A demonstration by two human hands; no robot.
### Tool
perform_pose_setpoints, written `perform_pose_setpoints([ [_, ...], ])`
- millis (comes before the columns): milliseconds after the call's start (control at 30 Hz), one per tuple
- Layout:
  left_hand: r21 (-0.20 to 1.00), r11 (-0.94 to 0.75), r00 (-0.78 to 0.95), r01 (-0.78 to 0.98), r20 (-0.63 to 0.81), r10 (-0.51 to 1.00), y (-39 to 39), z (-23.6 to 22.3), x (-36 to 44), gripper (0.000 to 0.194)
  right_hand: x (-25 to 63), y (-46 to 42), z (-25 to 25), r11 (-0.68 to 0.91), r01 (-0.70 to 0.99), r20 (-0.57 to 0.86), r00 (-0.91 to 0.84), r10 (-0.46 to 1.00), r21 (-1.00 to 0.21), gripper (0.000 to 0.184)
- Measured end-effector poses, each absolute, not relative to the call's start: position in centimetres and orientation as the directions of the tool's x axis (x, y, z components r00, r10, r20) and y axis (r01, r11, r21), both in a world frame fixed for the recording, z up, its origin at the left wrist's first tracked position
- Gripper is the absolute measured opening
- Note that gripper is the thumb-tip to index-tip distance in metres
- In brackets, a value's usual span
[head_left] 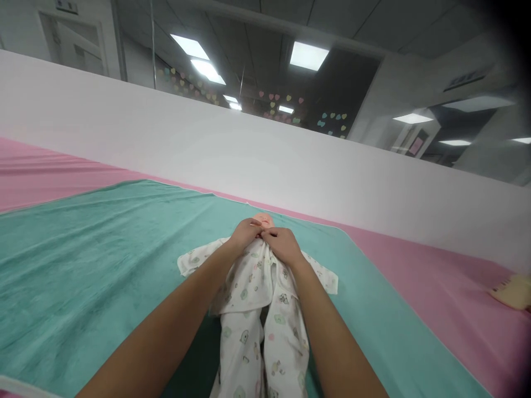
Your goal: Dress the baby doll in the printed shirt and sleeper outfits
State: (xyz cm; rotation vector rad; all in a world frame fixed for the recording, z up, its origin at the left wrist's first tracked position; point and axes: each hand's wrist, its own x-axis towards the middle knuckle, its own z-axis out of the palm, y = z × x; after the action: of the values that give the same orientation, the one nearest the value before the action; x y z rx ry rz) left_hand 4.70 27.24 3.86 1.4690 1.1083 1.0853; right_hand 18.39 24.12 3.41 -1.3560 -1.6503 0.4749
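Note:
A baby doll lies on its back, with its pale head [264, 220] mostly behind my hands. It wears a white onesie [253, 293] printed with small pastel figures, its sleeves spread to both sides. My left hand [244, 233] and my right hand [282, 246] meet at the neck of the garment, just below the doll's chin. Both pinch the fabric at the collar, fingertips almost touching. The legs of the onesie stretch towards me between my forearms. The doll's torso is hidden under the cloth.
The doll lies on a teal towel [103, 265] spread over a pink padded mat [418, 276]. A beige ridged object [512, 293] sits on the mat at the far right. A white wall [207, 138] runs behind the mat, with glass and heart-shaped notes beyond.

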Motion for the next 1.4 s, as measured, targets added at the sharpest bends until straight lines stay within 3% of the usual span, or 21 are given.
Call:
perform_pose_setpoints([
  [200,0.990,-0.105,0.166,0.093,0.088,0.982,27.3,3.8,4.9,0.023,18.8,25.3,2.0,0.276,0.431,0.379,0.173,0.909,-0.859,0.024],
  [400,0.995,-0.102,0.201,0.022,0.095,0.975,27.6,3.3,4.7,0.026,18.8,25.9,1.5,0.277,0.323,0.340,0.158,0.927,-0.905,0.024],
  [800,0.992,-0.121,0.267,-0.016,0.121,0.956,27.0,3.5,4.2,0.036,19.2,25.7,1.4,0.285,0.362,0.368,0.184,0.912,-0.888,0.021],
  [1000,0.971,-0.190,0.210,0.145,0.157,0.965,27.0,3.5,4.6,0.039,19.4,26.0,1.1,0.272,0.356,0.352,0.181,0.918,-0.894,0.023],
  [1133,0.890,-0.312,0.206,0.332,0.254,0.945,27.6,3.1,5.0,0.040,19.6,26.0,1.0,0.257,0.352,0.335,0.179,0.925,-0.900,0.022],
  [1400,0.782,-0.386,0.179,0.489,0.343,0.922,28.7,2.0,5.6,0.032,19.7,26.0,0.7,0.253,0.333,0.320,0.163,0.933,-0.908,0.026],
])
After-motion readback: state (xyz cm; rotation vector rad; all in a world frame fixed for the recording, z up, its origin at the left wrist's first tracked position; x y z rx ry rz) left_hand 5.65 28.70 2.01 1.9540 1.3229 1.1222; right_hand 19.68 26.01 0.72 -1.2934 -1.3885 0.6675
